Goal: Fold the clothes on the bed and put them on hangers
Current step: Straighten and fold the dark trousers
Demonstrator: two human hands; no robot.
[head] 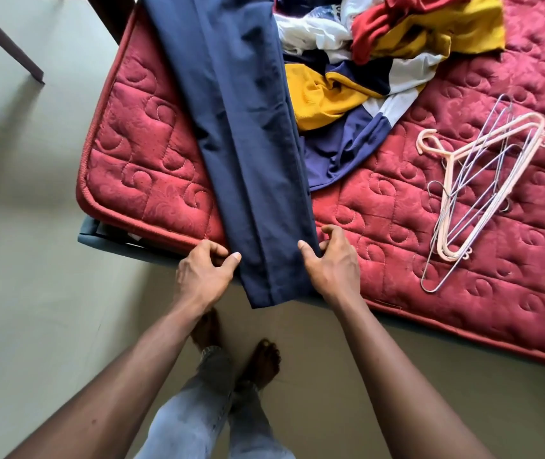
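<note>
Probably soft, limp and light, the navy trousers (pixel 248 160) lie lengthwise near the bed's (pixel 463 309) left corner, cuffs overhanging its near edge, where the left hand (pixel 203 273) and right hand (pixel 334 266) each pinch a side edge between thumb and curled fingers (pixel 215 248).

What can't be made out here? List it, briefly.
Head view only:
- navy trousers: upper end cut off by the top edge.
- clothes pile: tangled and cut by the top edge; garment count unclear.
- hangers: stacked, overlapping; wire ones cannot be counted.
</note>
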